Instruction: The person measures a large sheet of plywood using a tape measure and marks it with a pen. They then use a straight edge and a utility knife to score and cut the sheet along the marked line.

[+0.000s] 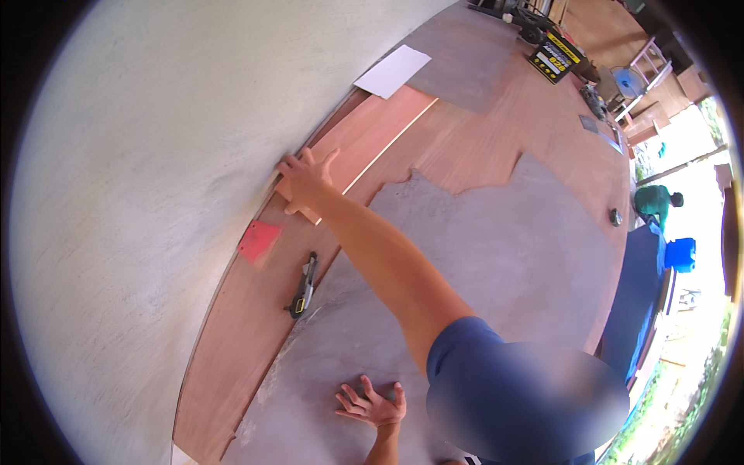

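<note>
My right hand [308,180] lies spread on a reddish wooden strip [380,147] with a pale long edge, reaching up-left across the large board [542,116]. My left hand [372,404] rests low in view, fingers apart, on an irregular grey area [496,240] covering much of the board. A red scrap [260,241] lies beside the left edge, with a utility knife [304,285] just right of it. A white sheet [392,71] sits beyond the strip, partly on a grey patch [457,58]. A blurred patch covers the blue sleeve's upper end.
A pale surface [124,194] borders the board's left. A black-and-yellow box [554,56] and tools stand at the far end; a small round object [615,217] sits near the right edge. Beyond are a ladder [647,70], blue tarp [632,298], blue container [680,254] and a co-worker in green [655,203].
</note>
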Motion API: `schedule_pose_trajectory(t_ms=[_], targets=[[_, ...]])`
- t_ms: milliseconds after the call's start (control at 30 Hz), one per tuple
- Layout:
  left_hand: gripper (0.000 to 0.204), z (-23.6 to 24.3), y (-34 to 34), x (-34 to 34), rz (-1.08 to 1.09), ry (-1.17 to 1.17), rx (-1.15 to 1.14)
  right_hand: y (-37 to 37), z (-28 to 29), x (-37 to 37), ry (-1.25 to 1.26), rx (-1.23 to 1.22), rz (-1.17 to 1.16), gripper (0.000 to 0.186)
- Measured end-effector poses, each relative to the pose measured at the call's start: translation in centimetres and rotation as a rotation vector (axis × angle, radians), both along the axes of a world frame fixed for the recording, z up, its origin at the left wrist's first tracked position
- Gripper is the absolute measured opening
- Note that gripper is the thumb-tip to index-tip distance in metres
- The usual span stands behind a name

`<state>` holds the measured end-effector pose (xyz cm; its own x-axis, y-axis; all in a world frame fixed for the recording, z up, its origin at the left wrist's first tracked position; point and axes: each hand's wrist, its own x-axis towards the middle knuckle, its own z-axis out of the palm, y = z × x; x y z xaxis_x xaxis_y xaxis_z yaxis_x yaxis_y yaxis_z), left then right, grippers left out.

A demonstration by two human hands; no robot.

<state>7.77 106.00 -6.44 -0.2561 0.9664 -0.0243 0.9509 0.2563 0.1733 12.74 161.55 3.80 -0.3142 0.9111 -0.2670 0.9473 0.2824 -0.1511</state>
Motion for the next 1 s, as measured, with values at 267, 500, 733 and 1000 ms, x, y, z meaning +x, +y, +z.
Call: schedule_pose_trajectory(t_ms=[267, 500, 733, 1000], targets=[[0.096, -0.4, -0.3, 0.0, -0.01, 0.039, -0.012, -2.6, 0.9, 1.4, -0.175, 0.092, 0.199, 0.071], [0.096, -0.5, -0.2, 0.2, 0.002, 0.066, 0.006, -13.4, 3.1, 9.9, -0.118, 0.09, 0.318, 0.055], [0.093, -0.4, -0.2, 0.4, 0.02, 0.079, -0.05, -27.2, 4.8, 20.7, -0.035, 0.005, 0.128, 0.025], [0.094, 0.1, 0.0, 0.5, 0.034, 0.067, -0.11, -36.3, 13.6, 27.0, 0.211, 0.326, -0.592, 0.08]])
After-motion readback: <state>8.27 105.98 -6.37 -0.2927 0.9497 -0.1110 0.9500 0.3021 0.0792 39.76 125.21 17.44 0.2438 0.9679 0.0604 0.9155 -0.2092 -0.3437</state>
